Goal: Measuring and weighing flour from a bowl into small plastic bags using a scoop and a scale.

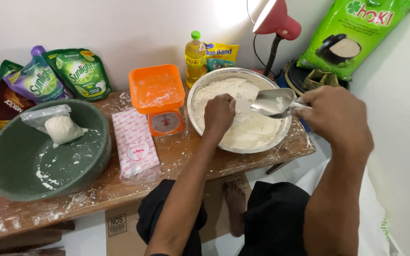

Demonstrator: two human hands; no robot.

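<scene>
The right hand [339,118] grips the handle of a metal scoop [272,102], held level over the steel bowl [205,85]; the left hand [219,113] is closed on a clear plastic bag [243,110] at the scoop's mouth, above the flour [250,132]; the bowl's near rim sits close to the counter [191,156] front edge, its right side near the counter's end; just left stands an orange scale [157,95], then a pink packet [135,147]; a green basin [34,161] fills the left part, holding a filled bag [60,128].
</scene>
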